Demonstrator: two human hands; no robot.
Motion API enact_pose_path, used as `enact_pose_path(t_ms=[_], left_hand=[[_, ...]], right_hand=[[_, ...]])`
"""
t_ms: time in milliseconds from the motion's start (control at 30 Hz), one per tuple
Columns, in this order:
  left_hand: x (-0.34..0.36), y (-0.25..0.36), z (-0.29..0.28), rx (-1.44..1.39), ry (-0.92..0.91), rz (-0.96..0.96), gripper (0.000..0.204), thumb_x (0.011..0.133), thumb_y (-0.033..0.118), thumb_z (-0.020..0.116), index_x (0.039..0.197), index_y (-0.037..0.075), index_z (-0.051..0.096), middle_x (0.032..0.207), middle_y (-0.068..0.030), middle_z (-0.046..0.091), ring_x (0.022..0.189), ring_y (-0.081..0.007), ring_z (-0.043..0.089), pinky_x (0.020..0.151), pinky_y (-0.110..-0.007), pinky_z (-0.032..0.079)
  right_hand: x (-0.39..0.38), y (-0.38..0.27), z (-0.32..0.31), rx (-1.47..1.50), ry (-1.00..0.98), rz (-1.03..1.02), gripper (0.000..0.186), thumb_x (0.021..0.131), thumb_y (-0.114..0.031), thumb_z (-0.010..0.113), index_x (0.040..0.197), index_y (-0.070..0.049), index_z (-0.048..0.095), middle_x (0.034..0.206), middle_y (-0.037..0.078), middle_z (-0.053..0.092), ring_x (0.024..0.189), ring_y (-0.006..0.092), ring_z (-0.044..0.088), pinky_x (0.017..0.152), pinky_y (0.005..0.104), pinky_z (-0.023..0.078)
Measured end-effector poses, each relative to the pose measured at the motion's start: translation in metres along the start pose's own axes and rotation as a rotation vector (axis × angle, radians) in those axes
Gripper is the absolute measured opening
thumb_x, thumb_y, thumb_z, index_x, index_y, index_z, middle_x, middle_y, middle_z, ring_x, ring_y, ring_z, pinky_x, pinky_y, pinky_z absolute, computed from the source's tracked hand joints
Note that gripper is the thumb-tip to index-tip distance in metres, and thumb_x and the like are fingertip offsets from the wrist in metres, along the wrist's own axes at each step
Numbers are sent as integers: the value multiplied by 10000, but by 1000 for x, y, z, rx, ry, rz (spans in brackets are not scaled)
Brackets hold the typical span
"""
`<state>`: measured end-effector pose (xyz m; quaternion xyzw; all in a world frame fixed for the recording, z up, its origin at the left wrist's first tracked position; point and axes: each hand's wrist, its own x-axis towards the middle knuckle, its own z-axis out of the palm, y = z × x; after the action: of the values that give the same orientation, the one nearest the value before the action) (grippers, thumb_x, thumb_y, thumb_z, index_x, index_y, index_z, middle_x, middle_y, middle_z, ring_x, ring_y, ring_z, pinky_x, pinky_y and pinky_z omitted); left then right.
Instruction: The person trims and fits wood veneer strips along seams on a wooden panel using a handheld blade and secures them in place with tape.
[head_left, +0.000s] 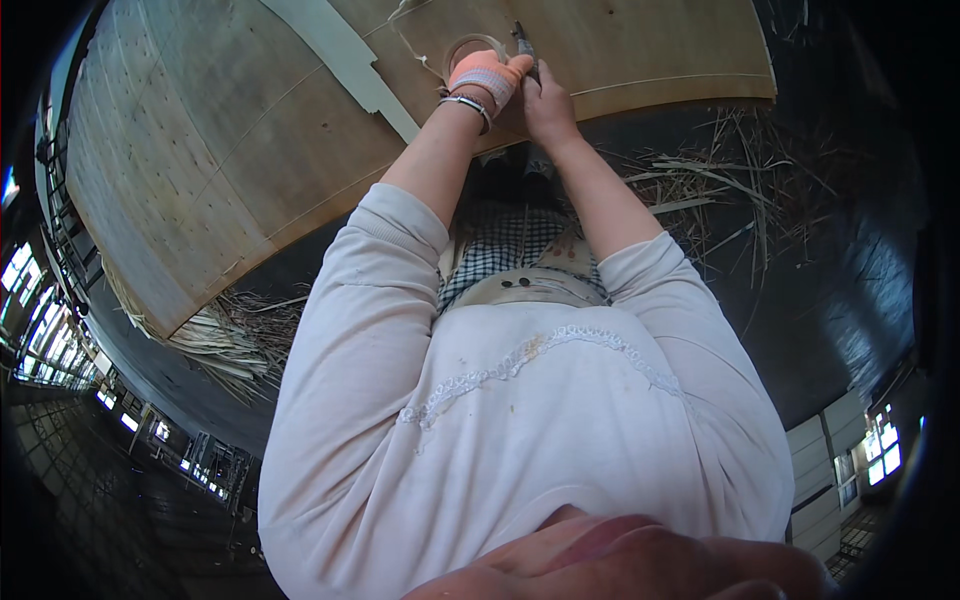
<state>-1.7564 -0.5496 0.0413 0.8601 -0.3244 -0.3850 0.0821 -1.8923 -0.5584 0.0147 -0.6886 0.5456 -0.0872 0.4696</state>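
My left hand [487, 80] seems to grip a ring-shaped roll [474, 41], my right hand [551, 106] a dark tool [524, 43] I should point away from my left hand.

Wooden sheet [210, 150] ahead of the person [540, 420]; strip [340, 60] lying on it, left of left hand [488, 76]; roll [460, 46] just beyond that hand, right hand [550, 105] alongside; slivers [750, 185] along near edge, both sides.

The wooden sheet [235, 130] across the upper left looked smooth and mostly matt. At top centre, the glove [482, 74] looked knitted, the slim tool [524, 44] metallic. The dark floor [868, 290], right, looked glossy.
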Motion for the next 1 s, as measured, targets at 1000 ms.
enact_pose_path(t_ms=[1000], left_hand=[[-55,49,20,307,299,259,684,735,509,710,1263,94,582,1329,-156,515,1271,-356,449,1046,-473,359]], right_hand=[[-76,35,-67,618,90,268,360,986,-277,553,1258,-41,566,666,-10,515,541,71,483,483,254,419]])
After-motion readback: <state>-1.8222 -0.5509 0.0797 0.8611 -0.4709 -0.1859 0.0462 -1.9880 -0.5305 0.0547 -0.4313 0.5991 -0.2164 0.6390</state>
